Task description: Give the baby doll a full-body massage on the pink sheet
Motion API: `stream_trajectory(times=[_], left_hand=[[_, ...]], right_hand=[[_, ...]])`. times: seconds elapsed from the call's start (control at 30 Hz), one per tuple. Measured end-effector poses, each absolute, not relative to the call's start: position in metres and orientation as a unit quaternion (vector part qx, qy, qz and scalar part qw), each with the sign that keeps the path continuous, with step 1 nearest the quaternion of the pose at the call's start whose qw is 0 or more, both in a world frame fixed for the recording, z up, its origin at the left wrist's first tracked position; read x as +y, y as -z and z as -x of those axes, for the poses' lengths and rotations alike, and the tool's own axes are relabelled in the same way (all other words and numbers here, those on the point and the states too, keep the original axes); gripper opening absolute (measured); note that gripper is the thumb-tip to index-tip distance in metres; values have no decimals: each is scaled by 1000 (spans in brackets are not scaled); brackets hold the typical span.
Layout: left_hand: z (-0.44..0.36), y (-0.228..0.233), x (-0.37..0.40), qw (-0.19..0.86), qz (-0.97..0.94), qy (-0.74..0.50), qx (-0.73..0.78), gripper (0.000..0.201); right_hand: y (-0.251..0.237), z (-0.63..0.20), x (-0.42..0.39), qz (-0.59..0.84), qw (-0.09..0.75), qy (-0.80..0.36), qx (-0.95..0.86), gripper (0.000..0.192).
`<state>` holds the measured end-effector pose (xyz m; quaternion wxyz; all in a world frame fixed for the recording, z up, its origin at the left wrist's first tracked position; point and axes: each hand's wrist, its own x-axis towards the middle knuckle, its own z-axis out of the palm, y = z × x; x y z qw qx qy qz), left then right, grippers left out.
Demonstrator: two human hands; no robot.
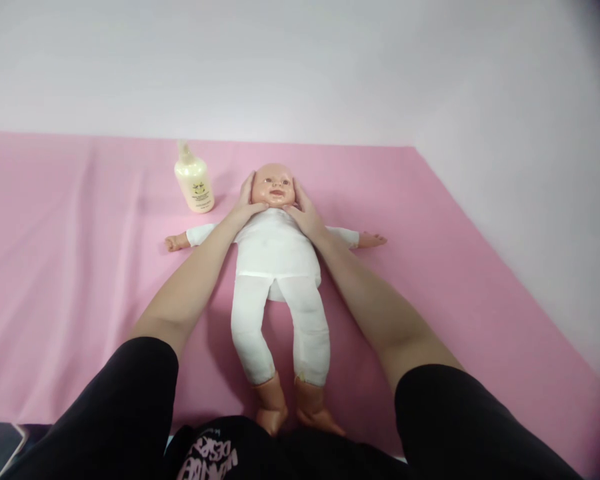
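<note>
A baby doll (279, 247) in a white top and white trousers lies on its back, arms spread, feet towards me. My left hand (246, 203) is cupped against one side of the doll's head, its thumb reaching under the chin. On the other side my right hand (306, 210) cups the head the same way, thumb near the jaw. The doll's head is held between both palms; some of my fingertips are hidden beside and behind it. My forearms pass over the doll's sleeves.
A pale yellow pump bottle (195, 183) stands left of the doll's head. The pink sheet (410, 280) covers the table, with folds on the left. A white wall (280, 67) rises behind, and another runs along the right side.
</note>
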<state>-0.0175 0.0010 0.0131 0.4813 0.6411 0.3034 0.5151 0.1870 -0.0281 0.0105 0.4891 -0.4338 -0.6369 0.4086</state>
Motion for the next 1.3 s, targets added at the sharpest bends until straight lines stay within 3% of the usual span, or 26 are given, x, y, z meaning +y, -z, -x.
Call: stream_trajectory(times=[0.13, 0.33, 0.6, 0.8, 1.07, 1.2, 1.3], left_hand=[[17, -11, 2, 471, -645, -511, 317, 130], [12, -18, -5, 478, -642, -503, 327, 133], [16, -22, -8, 479, -631, -508, 338, 111], [6, -13, -1, 517, -574, -540, 335, 85], [2, -9, 3, 549, -542, -552, 318, 86], [8, -10, 3, 551, -562, -534, 310, 89], [12, -12, 2, 520, -600, -525, 308, 94]], right_hand=[[-7, -185, -27, 432, 488, -440, -618, 130], [-9, -183, -28, 437, 488, -436, -617, 136], [-14, -187, -31, 448, 496, -376, -641, 103], [-8, -186, -26, 442, 512, -430, -598, 92], [-9, -191, -25, 445, 492, -431, -612, 80], [-13, -191, -29, 439, 504, -386, -636, 82], [-14, -188, -30, 430, 503, -391, -640, 102]])
